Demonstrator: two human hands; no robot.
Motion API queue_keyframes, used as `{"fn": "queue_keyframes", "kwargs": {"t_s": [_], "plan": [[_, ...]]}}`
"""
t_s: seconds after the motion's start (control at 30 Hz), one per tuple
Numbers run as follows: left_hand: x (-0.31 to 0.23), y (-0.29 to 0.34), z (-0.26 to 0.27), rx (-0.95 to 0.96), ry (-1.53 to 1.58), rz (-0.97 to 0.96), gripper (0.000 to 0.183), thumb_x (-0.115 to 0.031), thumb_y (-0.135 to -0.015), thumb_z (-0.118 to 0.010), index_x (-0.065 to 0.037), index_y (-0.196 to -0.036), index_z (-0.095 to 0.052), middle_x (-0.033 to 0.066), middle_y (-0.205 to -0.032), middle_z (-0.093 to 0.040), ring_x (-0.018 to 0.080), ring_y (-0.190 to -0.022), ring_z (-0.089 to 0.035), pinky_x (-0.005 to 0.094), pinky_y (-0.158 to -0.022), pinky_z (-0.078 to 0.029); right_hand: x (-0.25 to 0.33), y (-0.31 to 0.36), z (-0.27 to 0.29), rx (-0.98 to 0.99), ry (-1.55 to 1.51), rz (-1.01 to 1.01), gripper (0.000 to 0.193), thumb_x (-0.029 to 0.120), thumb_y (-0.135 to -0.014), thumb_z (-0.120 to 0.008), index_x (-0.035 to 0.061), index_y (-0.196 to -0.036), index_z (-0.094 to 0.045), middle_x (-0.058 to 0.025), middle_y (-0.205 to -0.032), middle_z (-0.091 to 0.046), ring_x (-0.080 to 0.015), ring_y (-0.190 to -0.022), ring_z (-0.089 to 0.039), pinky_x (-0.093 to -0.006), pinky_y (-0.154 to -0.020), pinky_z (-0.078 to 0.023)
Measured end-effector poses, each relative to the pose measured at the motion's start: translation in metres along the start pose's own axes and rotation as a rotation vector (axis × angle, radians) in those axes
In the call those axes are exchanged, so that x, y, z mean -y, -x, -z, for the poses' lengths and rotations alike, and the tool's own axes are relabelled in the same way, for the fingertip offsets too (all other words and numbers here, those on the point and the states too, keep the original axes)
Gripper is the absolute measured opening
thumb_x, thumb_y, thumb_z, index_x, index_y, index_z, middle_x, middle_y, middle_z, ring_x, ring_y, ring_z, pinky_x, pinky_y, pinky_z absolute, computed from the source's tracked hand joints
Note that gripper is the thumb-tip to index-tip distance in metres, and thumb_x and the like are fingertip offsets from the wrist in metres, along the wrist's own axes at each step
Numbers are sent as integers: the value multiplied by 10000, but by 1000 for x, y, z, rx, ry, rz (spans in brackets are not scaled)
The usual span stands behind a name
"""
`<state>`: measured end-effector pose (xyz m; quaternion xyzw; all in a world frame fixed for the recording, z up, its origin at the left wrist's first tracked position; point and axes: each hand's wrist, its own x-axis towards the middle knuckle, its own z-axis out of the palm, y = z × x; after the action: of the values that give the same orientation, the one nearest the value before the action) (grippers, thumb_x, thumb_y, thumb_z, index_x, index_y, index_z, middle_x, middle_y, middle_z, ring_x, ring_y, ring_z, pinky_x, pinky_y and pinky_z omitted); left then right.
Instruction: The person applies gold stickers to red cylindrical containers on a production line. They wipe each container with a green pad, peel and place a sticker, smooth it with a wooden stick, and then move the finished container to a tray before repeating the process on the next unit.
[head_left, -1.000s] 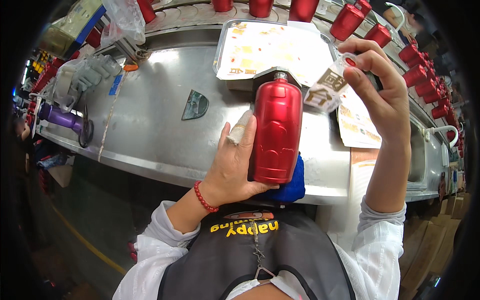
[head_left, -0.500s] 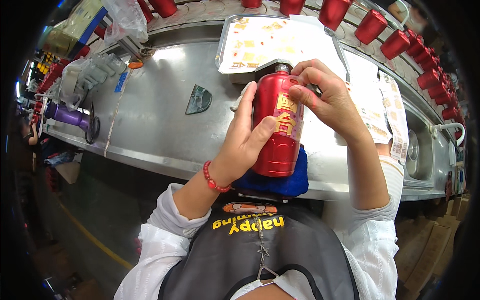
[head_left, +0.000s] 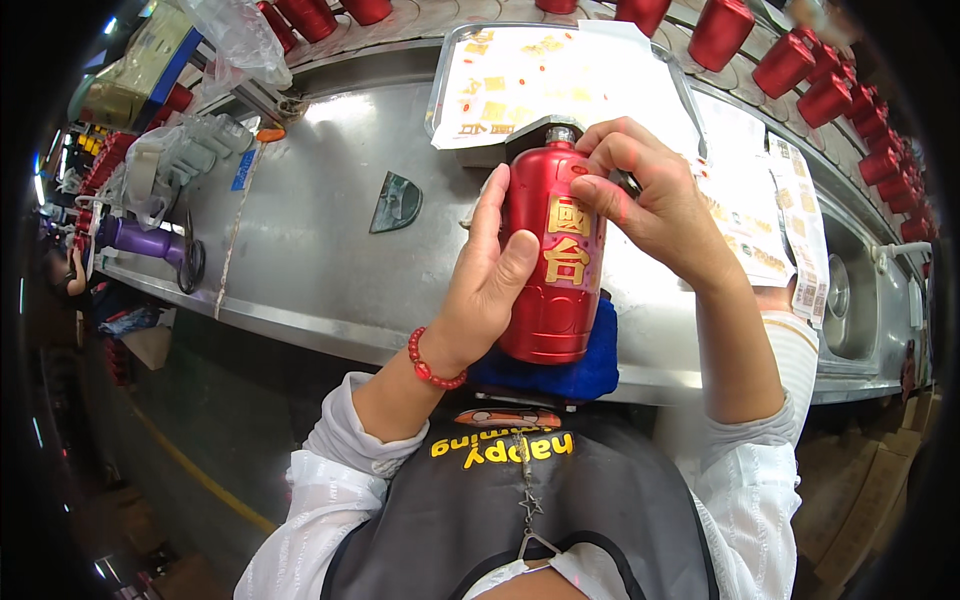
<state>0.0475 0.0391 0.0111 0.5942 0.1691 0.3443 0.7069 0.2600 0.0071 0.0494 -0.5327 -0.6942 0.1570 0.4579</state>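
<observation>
A glossy red bottle (head_left: 530, 320) with a clear threaded neck leans with its neck away from me, its base over a blue cloth (head_left: 600, 350). Gold characters on a pinkish label (head_left: 567, 240) run down its front. My left hand (head_left: 480, 290) grips the bottle's left side, thumb across the front. At the upper right, my right hand (head_left: 650, 190) is closed in a pinch, thumb and fingertips against the shoulder beside the label's top. Whatever lies between those fingertips is hidden. Behind the neck stands a dark angular rest (head_left: 540, 128).
Beyond the bottle, a metal tray (head_left: 436, 95) carries a white sheet of gold stickers (head_left: 540, 85). More sticker sheets (head_left: 745, 225) lie right, before a sink (head_left: 850, 290). A dark green plate (head_left: 397, 203) lies left. Red bottles (head_left: 722, 35) line a curved conveyor behind. A purple flask (head_left: 145, 238) is far left.
The bottle has turned so its gold characters face me more squarely. Both hands stay on it in nearly the same grip. Red bottles on the conveyor have shifted along.
</observation>
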Motion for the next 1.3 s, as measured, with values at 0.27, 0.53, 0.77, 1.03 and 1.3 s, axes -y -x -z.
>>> {"fn": "queue_keyframes", "kwargs": {"t_s": [0.27, 0.53, 0.77, 1.03, 1.3], "plan": [[6, -2, 5, -5, 13, 18, 788, -483, -1091, -358, 48, -1592, -62, 197, -1577, -330, 251, -1425, -418, 385, -1148, -395, -2, 0, -1, -11, 12, 5, 206, 128, -890, -744, 7, -860, -580, -107, -956, -604, -236, -841, -616, -334, -738, -518], [5, -1, -1, -21, 76, 29, 878, -274, -1023, -614, 38, -1595, -25, 195, -1536, -358, 238, -1360, -463, 382, -1115, -424, 1, -1, -3, -34, 29, -1, 206, 141, -893, -737, -1, -855, -591, -107, -912, -584, -236, -786, -598, -342, -701, -500], [7, -2, 2, -17, 35, 45, 910, -236, -1002, -645, 48, -1593, -14, 204, -1527, -365, 245, -1355, -466, 376, -1108, -432, 1, -1, -4, -43, 21, -10, 204, 141, -893, -739, -7, -858, -603, -110, -909, -584, -239, -782, -601, -344, -702, -504], [2, -2, 1, -14, 1, 57, 925, -238, -996, -654, 52, -1592, -10, 208, -1524, -373, 246, -1354, -471, 371, -1106, -432, 0, -2, -2, -26, -2, -20, 204, 122, -883, -748, -6, -847, -594, -112, -917, -586, -242, -800, -604, -344, -712, -506], [4, -2, 1, -13, -16, 39, 916, -217, -995, -653, 34, -1598, -12, 199, -1533, -368, 245, -1362, -465, 382, -1119, -420, -3, -2, -3, -37, -45, -35, 208, 117, -885, -740, -1, -829, -578, -108, -913, -589, -230, -814, -602, -340, -716, -504]]}}
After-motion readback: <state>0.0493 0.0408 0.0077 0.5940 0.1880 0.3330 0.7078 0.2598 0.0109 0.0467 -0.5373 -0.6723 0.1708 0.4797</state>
